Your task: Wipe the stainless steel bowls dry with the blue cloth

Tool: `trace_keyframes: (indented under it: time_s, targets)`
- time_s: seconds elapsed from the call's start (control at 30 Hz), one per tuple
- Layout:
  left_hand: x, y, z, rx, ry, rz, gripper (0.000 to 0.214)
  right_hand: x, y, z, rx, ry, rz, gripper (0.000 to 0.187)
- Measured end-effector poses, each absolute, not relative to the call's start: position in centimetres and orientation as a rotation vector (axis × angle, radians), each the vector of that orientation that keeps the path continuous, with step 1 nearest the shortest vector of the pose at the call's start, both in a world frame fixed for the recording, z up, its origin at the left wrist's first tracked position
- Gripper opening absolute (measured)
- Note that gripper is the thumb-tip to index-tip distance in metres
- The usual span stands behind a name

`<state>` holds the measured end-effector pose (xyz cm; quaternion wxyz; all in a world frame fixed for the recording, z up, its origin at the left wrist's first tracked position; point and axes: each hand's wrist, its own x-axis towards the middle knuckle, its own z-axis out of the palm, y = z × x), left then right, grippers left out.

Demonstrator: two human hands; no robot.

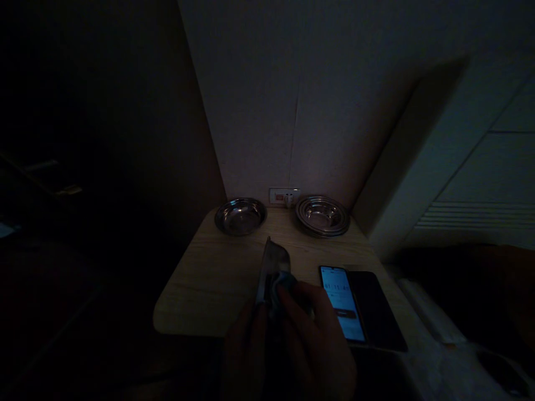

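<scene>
A metal bowl (275,257) is tipped on its side above the near part of the small wooden table. My left hand (246,345) grips its rim from the left, fingers closed on it. My right hand (311,334) is closed around a bluish cloth (282,281) and presses it against the bowl's outer side. The lower part of the bowl is hidden by my fingers, and the dim light blurs the details.
A shiny metal bowl (241,217) stands at the table's back left. Several nested metal bowls (322,216) sit at the back right. A lit phone (343,303) in a dark flip case (378,309) lies at the right. Behind the table is a wall socket (284,196).
</scene>
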<state>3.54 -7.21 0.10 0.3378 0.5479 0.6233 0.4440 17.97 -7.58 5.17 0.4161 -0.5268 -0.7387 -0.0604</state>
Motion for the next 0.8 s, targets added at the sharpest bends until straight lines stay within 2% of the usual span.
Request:
trace_keyframes:
  time_s: [0.3,0.5,0.8]
  targets:
    - [4.7,-6.4,2.5,1.317,1.607,1.069,0.036,18.6,-6.1,6.2,-1.294,-1.878,-0.292,0.020]
    - [5.7,-6.0,3.9,1.305,1.604,1.102,0.047,18.3,-5.2,7.0,-1.240,-1.918,-0.264,0.023]
    - [5.2,-5.4,4.4,1.346,1.559,1.086,0.042,18.5,-4.5,7.3,-1.142,-1.978,-0.308,0.027]
